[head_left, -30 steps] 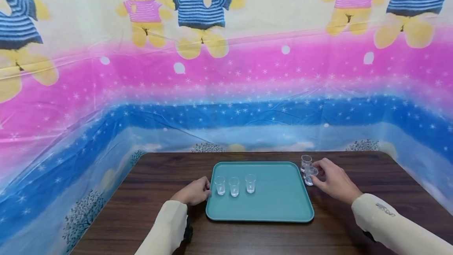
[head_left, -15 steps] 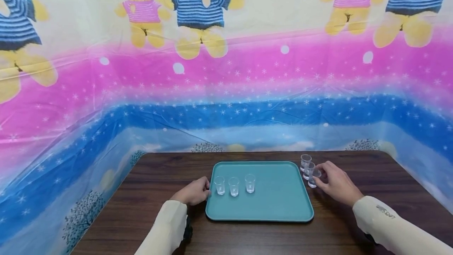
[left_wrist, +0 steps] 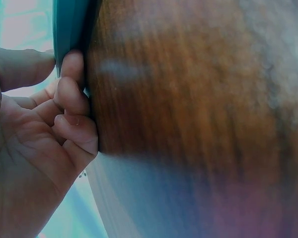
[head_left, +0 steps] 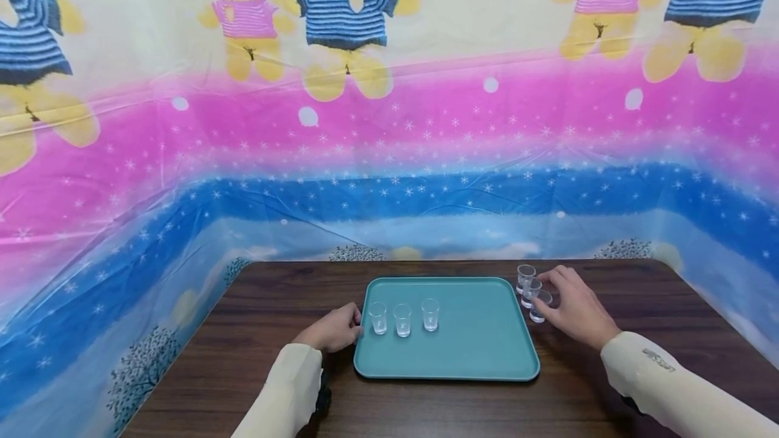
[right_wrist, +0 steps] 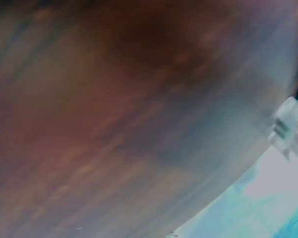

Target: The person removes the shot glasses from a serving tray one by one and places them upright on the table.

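My left hand (head_left: 331, 330) pinches the left rim of a teal tray (head_left: 481, 350); the left wrist view shows the thumb above and curled fingers beneath its edge. On the tray, toward the left, stand three small clear shot glasses (head_left: 402, 321). Three more glasses form a slanting row on the table just right of the tray: a far one (head_left: 526, 278), a middle one (head_left: 530, 294) and a near one (head_left: 538, 313). My right hand (head_left: 578, 309) is beside this row, thumb and forefinger spread apart, thumb at the near glass's rim. In the right wrist view, glasses (right_wrist: 289, 126) appear blurred at the right edge.
The tray and glasses are on a dark wood-grain table (head_left: 255, 330). Behind it and at both sides hangs a cloth (head_left: 389, 195) printed with bears. Bare tray surface lies right of its glasses.
The right hand first sets the near glass down beside the other two, its fingers then parting and shifting slightly away from the body. My left hand stays at the tray.
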Action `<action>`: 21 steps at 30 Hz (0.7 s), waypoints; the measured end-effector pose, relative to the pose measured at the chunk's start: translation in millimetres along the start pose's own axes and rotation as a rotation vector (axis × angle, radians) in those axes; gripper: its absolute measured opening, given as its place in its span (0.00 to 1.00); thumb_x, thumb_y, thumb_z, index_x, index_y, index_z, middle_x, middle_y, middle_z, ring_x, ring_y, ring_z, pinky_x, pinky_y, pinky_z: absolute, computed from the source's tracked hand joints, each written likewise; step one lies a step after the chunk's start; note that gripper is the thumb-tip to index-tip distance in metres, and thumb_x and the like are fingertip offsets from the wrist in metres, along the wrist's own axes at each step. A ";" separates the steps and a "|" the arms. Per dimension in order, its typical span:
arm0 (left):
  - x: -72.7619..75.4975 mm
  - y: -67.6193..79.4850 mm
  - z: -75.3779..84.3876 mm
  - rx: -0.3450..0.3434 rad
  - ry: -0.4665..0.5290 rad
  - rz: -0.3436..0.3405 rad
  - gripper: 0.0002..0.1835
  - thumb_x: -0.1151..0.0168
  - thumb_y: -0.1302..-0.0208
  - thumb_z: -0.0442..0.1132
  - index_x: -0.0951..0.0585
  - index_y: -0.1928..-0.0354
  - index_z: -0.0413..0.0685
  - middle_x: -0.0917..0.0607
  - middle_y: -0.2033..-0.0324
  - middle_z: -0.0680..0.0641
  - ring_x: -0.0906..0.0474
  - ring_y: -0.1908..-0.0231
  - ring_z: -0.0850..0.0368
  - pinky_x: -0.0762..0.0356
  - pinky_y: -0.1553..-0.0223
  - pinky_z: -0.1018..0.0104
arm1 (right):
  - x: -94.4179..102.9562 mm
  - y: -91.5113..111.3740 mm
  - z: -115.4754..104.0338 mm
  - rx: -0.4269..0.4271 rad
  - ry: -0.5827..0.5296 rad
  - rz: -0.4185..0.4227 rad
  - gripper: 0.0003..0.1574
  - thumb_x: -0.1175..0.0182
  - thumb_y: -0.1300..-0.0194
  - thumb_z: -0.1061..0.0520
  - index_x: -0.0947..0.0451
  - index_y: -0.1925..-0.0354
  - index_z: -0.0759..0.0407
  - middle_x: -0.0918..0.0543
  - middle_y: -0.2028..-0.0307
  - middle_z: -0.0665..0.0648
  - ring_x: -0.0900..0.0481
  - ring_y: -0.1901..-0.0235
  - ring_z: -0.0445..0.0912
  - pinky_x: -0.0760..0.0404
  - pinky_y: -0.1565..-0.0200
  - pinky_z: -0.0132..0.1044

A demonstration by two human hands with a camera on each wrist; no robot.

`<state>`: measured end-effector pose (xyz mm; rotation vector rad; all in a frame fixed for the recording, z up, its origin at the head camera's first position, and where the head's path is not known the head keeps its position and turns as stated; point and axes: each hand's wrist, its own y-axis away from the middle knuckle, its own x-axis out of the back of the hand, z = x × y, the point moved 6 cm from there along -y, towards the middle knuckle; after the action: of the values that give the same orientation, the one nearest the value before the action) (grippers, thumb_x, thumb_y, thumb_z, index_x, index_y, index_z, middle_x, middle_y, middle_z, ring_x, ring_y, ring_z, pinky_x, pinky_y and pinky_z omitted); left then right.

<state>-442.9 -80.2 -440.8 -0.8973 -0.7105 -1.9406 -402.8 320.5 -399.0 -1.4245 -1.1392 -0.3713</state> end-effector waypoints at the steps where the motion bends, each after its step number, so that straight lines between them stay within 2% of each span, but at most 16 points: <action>1: 0.1 0.1 0.0 0.000 -0.002 0.000 0.04 0.53 0.37 0.37 0.34 0.63 0.44 0.29 0.77 0.47 0.34 0.80 0.55 0.36 0.80 0.63 | -0.1 -1.9 -3.9 0.024 -0.004 0.005 0.20 0.37 0.51 0.51 0.28 0.60 0.57 0.31 0.65 0.52 0.36 0.67 0.42 0.34 0.70 0.39; 5: 0.3 0.3 0.2 0.007 -0.005 0.003 0.05 0.53 0.37 0.37 0.34 0.63 0.44 0.29 0.77 0.47 0.34 0.80 0.55 0.36 0.79 0.63 | -3.8 -8.1 -20.4 0.088 -0.064 -0.016 0.18 0.39 0.49 0.51 0.28 0.59 0.55 0.30 0.62 0.53 0.36 0.65 0.45 0.34 0.69 0.40; 9: -0.1 0.0 0.5 0.019 0.001 0.000 0.04 0.52 0.37 0.37 0.34 0.64 0.45 0.29 0.77 0.46 0.34 0.80 0.55 0.36 0.80 0.63 | -11.1 -11.6 -32.8 0.097 -0.105 -0.075 0.19 0.41 0.47 0.48 0.30 0.57 0.52 0.30 0.60 0.53 0.34 0.63 0.46 0.33 0.67 0.41; 12: 0.1 -0.7 0.8 0.027 0.005 -0.002 0.04 0.52 0.37 0.37 0.35 0.65 0.45 0.29 0.78 0.46 0.34 0.81 0.54 0.36 0.80 0.63 | -15.8 -12.9 -39.1 0.093 -0.120 -0.108 0.20 0.41 0.46 0.47 0.30 0.56 0.51 0.29 0.58 0.52 0.34 0.54 0.50 0.33 0.58 0.46; 14: 0.5 -1.3 1.0 0.032 0.006 -0.001 0.05 0.51 0.38 0.37 0.35 0.65 0.44 0.29 0.78 0.46 0.34 0.81 0.54 0.36 0.80 0.63 | -18.9 -14.2 -43.3 0.098 -0.132 -0.126 0.20 0.41 0.47 0.48 0.30 0.56 0.51 0.28 0.58 0.50 0.34 0.52 0.51 0.34 0.56 0.48; 16: 1.0 -1.3 1.3 0.035 0.003 0.001 0.05 0.51 0.38 0.37 0.35 0.65 0.44 0.29 0.78 0.46 0.34 0.81 0.54 0.35 0.80 0.63 | -22.1 -16.1 -48.1 0.111 -0.138 -0.131 0.20 0.40 0.47 0.48 0.30 0.56 0.50 0.29 0.58 0.49 0.34 0.51 0.49 0.35 0.53 0.48; 19: 1.3 -0.8 1.5 0.035 0.002 0.002 0.05 0.51 0.38 0.37 0.35 0.65 0.44 0.29 0.78 0.46 0.34 0.80 0.54 0.35 0.80 0.63 | -28.7 -19.9 -58.5 0.146 -0.150 -0.147 0.19 0.40 0.47 0.48 0.30 0.56 0.48 0.29 0.59 0.47 0.32 0.56 0.42 0.32 0.57 0.43; 21: 1.3 0.1 1.3 0.033 0.003 0.001 0.05 0.51 0.38 0.36 0.35 0.65 0.44 0.29 0.78 0.46 0.34 0.80 0.54 0.36 0.80 0.63 | -33.9 -22.2 -68.1 0.167 -0.150 -0.160 0.19 0.40 0.47 0.49 0.30 0.56 0.47 0.29 0.59 0.46 0.33 0.57 0.41 0.32 0.57 0.41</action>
<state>-442.8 -79.9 -439.0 -0.8747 -0.7377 -1.9233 -409.8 241.5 -396.7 -1.2347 -1.3785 -0.2771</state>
